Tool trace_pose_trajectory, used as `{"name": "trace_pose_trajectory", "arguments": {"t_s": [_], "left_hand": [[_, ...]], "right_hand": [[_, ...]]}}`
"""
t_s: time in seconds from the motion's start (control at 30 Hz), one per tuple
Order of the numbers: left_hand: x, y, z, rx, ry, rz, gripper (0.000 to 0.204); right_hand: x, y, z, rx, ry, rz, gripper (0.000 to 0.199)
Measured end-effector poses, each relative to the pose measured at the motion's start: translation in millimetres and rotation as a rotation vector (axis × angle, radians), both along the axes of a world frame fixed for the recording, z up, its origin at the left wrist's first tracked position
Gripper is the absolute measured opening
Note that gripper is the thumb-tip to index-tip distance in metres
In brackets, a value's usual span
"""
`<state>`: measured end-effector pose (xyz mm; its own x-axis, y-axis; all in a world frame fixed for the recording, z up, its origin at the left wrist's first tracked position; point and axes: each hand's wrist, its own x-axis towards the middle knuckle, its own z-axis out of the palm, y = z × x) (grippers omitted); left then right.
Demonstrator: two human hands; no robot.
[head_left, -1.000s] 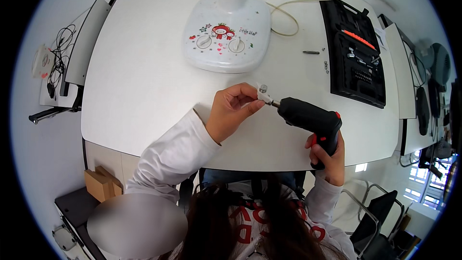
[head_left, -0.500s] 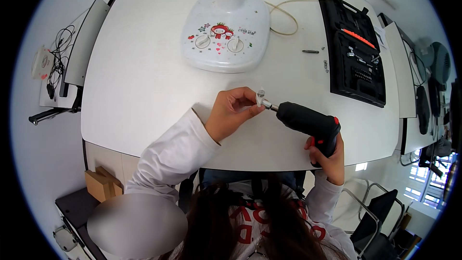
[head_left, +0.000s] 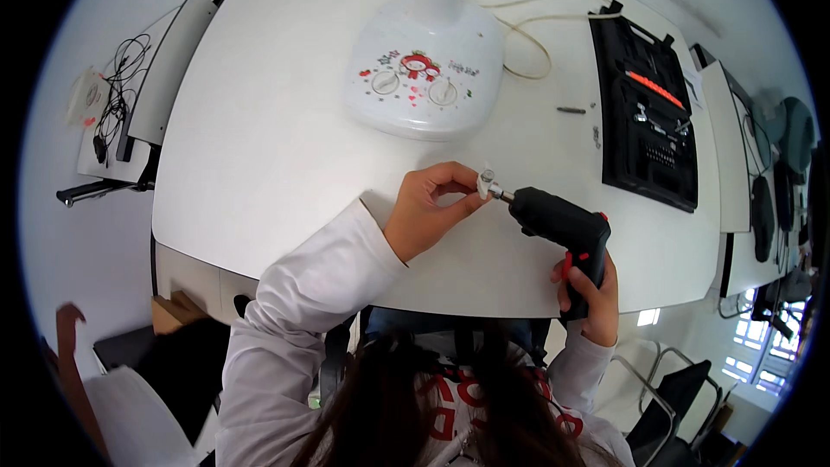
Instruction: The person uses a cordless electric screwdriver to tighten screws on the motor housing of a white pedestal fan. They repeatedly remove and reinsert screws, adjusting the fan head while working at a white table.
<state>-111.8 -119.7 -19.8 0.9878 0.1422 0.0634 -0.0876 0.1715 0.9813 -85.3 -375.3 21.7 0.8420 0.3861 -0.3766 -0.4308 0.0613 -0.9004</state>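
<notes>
My left hand (head_left: 428,214) pinches a small whitish, partly see-through part (head_left: 486,182) between thumb and fingertips, above the table. Against that part sits the metal tip of a black cordless screwdriver (head_left: 555,216) with red buttons. My right hand (head_left: 598,301) wraps round the screwdriver's handle, which is bent like a pistol grip. The screwdriver points left toward my left fingertips. Exactly how tip and part meet is too small to make out. Beyond my hands stands a white appliance base (head_left: 415,121) with two round knobs, red cartoon pictures and an upright column.
An open black tool case (head_left: 648,175) with bits and sockets lies at the right of the white table (head_left: 259,121). Beside it are a dark bit (head_left: 571,111) and several small metal pieces (head_left: 596,137). A pale cable (head_left: 549,60) loops behind. A person's arm (head_left: 73,372) shows at lower left.
The whole view has shifted, so the table's things appear lower and further right. Both hands keep their hold on the part and the screwdriver. At lower left another person's arm now shows.
</notes>
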Motion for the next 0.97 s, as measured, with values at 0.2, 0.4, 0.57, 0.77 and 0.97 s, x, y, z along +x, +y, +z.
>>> {"name": "trace_pose_trajectory", "arguments": {"t_s": [0.2,0.4,0.57,0.77,0.97], "left_hand": [[2,0,6,-0.017,-0.007,0.042,0.01],[-3,10,24,0.47,-0.041,0.222,0.012],[-7,25,24,0.921,-0.229,0.399,0.014],[-10,31,19,0.6,-0.157,0.32,0.025],[-7,44,14,-0.482,-0.025,0.041,0.033]], "right_hand": [[0,-1,-7,0.061,-0.056,-0.026,0.044],[5,-14,-11,0.114,-0.066,-0.119,0.04],[5,-15,-8,0.045,-0.099,-0.17,0.04],[8,-7,-2,-0.125,-0.16,-0.17,0.061],[17,-17,5,-0.213,-0.236,-0.049,0.033]]}}
